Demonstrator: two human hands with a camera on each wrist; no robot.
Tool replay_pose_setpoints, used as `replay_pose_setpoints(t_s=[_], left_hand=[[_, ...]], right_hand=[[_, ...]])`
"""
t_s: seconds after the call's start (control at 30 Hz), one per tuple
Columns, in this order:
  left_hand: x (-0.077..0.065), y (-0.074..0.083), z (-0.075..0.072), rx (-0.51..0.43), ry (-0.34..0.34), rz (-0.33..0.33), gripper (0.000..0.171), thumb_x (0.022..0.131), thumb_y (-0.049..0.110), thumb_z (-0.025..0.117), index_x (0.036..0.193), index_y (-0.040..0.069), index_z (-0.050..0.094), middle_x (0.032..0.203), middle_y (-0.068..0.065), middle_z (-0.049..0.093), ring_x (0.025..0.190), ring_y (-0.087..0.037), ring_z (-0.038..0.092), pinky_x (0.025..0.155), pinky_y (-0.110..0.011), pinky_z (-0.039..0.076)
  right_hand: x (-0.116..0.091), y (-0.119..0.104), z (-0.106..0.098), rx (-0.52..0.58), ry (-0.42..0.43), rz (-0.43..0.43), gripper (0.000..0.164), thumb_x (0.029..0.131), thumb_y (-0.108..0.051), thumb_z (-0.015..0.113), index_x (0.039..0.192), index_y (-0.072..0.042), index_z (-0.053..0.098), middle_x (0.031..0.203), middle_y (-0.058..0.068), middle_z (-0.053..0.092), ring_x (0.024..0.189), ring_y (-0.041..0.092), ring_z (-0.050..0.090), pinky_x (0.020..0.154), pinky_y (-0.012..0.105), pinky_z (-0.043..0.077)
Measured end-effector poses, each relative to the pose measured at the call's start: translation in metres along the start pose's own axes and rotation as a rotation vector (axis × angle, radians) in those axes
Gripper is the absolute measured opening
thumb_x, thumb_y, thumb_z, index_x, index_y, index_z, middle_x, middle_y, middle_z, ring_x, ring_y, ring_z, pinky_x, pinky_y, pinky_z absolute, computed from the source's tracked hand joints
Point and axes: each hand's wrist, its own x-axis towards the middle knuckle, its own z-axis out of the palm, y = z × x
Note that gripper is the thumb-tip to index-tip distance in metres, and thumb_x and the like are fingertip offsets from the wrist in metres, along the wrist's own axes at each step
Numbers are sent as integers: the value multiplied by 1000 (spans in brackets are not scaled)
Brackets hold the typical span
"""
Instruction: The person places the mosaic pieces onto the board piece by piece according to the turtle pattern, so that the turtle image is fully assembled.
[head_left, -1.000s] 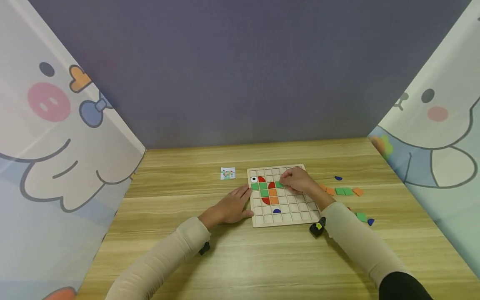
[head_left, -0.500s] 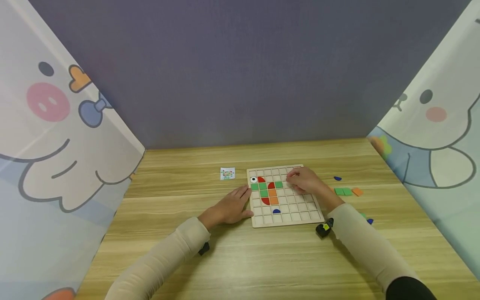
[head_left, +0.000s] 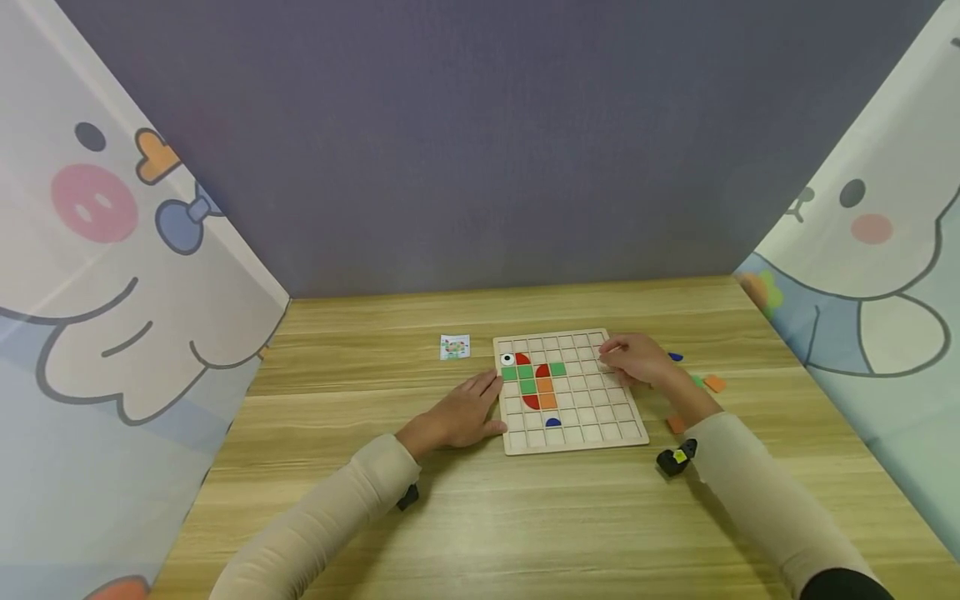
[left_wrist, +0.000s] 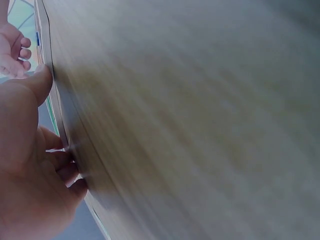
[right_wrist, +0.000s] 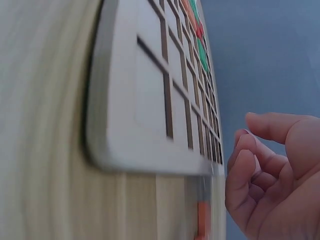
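A wooden grid board (head_left: 592, 417) lies flat on the table. Coloured tiles fill some cells on its left: a white eye tile (head_left: 507, 359), red rounded pieces (head_left: 522, 359), green squares (head_left: 528, 387) and orange squares (head_left: 548, 401). One green square (head_left: 557, 368) sits to the right of these, and a blue rounded piece (head_left: 552, 422) is lower down. My left hand (head_left: 461, 411) rests against the board's left edge, fingers extended. Above the board's right edge is my right hand (head_left: 636, 358), its fingers loosely bent; the right wrist view shows nothing between thumb and fingers.
Loose pieces lie right of the board, partly hidden by the right arm: a blue one (head_left: 676, 357), an orange square (head_left: 715, 383), a bit of green (head_left: 698, 381) and another orange piece (head_left: 676, 423). A small printed card (head_left: 454, 347) lies beyond the left hand.
My right hand has moved right, from the green square toward the board's right edge, leaving that square in the grid. My left hand has stayed in place.
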Motion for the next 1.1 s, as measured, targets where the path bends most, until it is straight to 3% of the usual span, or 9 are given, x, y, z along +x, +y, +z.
replay_pose_setpoints(t_s=[0.17, 0.4, 0.63, 0.87, 1.1], left_hand=[[0, 0, 0, 0, -3, -5, 86, 103, 55, 49, 163, 2, 18, 171, -16, 16, 159, -30, 16, 129, -45, 22], [1, -1, 3, 8, 8, -1, 85, 104, 55, 49, 163, 2, 18, 171, -15, 16, 159, -30, 17, 129, -44, 22], [1, -2, 3, 7, 12, 5, 85, 104, 55, 49, 162, 1, 19, 170, -16, 18, 159, -31, 18, 128, -44, 23], [1, -1, 3, 16, 10, 8, 85, 104, 54, 49, 162, 1, 18, 170, -17, 17, 159, -31, 18, 129, -44, 22], [2, -1, 3, 10, 8, 7, 85, 104, 54, 49, 162, 1, 18, 171, -17, 17, 159, -31, 17, 129, -43, 21]], right_hand=[[-6, 12, -11, -18, 13, 19, 41, 104, -26, 58, 139, -3, 56, 79, 6, 61, 54, 12, 45, 45, 26, 36], [-14, 27, -22, -32, 49, 16, 40, 102, -25, 63, 132, 2, 59, 88, 5, 65, 69, 12, 57, 57, 27, 51], [-25, 38, -31, -70, 50, -12, 41, 102, -20, 62, 133, 7, 58, 85, 5, 68, 67, 12, 57, 56, 27, 50], [-28, 49, -36, -71, -2, -19, 45, 98, -18, 65, 134, 8, 57, 79, 5, 62, 56, 10, 45, 49, 26, 41], [-29, 52, -36, -163, 27, -13, 45, 90, -16, 69, 131, 2, 62, 81, 2, 60, 57, 11, 45, 52, 29, 45]])
